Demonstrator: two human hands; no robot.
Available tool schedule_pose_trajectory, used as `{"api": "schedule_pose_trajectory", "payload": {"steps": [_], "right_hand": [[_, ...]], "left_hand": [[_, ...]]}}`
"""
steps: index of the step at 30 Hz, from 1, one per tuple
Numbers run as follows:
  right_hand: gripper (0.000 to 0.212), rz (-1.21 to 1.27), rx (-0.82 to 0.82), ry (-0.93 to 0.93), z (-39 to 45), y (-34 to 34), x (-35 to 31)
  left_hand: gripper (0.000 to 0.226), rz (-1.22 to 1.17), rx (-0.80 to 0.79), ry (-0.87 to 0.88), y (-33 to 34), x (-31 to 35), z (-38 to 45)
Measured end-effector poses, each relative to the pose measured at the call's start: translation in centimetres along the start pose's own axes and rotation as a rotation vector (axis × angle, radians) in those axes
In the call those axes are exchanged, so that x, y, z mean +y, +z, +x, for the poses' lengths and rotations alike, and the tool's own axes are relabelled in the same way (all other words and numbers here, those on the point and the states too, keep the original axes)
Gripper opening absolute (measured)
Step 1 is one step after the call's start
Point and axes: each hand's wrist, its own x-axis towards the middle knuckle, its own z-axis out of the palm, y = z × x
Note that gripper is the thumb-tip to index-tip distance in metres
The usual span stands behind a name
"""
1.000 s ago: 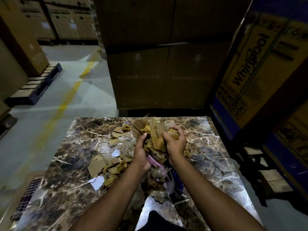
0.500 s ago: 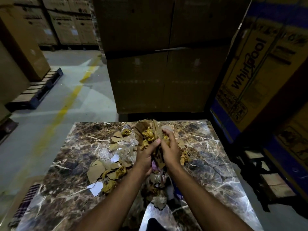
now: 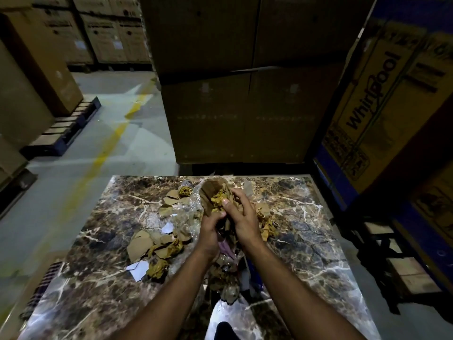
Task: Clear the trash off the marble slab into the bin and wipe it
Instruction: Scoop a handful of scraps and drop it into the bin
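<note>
A brown veined marble slab (image 3: 306,229) fills the lower half of the head view. Torn cardboard, crumpled yellow paper and clear plastic wrap lie scattered on it. My left hand (image 3: 210,231) and my right hand (image 3: 242,214) meet above the slab's middle and together grip a bunch of trash (image 3: 215,195): cardboard scraps and yellow paper, with a pink strip hanging below. More cardboard scraps (image 3: 142,246), a yellow paper ball (image 3: 158,267) and a white slip (image 3: 138,268) lie to the left. No bin is clearly in view.
Stacked brown cartons (image 3: 240,77) stand right behind the slab's far edge. A yellow and blue Whirlpool carton (image 3: 382,114) leans at the right. Pallets with boxes (image 3: 61,128) line the left aisle, where grey floor with a yellow stripe (image 3: 110,141) runs.
My two hands have drawn together from about a hand's width apart, squeezing the gathered cardboard and paper into one tighter bunch between them, and have lifted it slightly.
</note>
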Motion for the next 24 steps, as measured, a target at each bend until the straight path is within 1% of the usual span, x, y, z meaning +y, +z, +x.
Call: {"api": "schedule_pose_trajectory", "payload": {"steps": [4, 6, 7, 8, 10, 13, 15, 17, 20, 24], "right_hand": [[0.07, -0.029, -0.057, -0.015, -0.1, -0.3, 0.3], [0.071, -0.049, -0.091, -0.025, -0.2, -0.3, 0.7], [0.07, -0.057, -0.105, -0.029, -0.3, -0.2, 0.8], [0.068, -0.064, -0.127, -0.033, -0.4, -0.1, 0.7], [0.058, -0.064, -0.169, -0.063, -1.0, 0.3, 0.0], [0.044, -0.065, -0.229, -0.16, -2.3, 1.6, -2.1], [0.043, -0.074, -0.281, -0.229, -3.8, 3.5, -3.6], [0.046, -0.123, -0.32, -0.293, -5.9, 5.9, -4.2], [0.05, -0.177, -0.416, -0.37, -9.7, 10.4, -3.8], [0.051, -0.172, -0.606, -0.34, -15.5, 17.2, -1.9]], "left_hand": [[0.054, -0.239, 0.036, -0.008, 1.6, 1.3, -1.9], [0.061, -0.265, 0.09, -0.014, 2.2, 1.7, -2.4], [0.059, -0.264, 0.122, -0.021, 2.3, 1.8, -2.4], [0.057, -0.27, 0.169, -0.022, 2.2, 1.7, -2.5], [0.05, -0.296, 0.239, -0.026, 1.9, 1.8, -2.8], [0.044, -0.362, 0.303, 0.041, 0.8, 3.0, -4.0], [0.044, -0.409, 0.344, 0.121, -0.7, 4.3, -5.4], [0.045, -0.455, 0.404, 0.199, -2.8, 5.5, -7.3], [0.058, -0.515, 0.531, 0.287, -7.0, 6.3, -11.0], [0.051, -0.559, 0.703, 0.341, -14.0, 7.0, -16.8]]}}
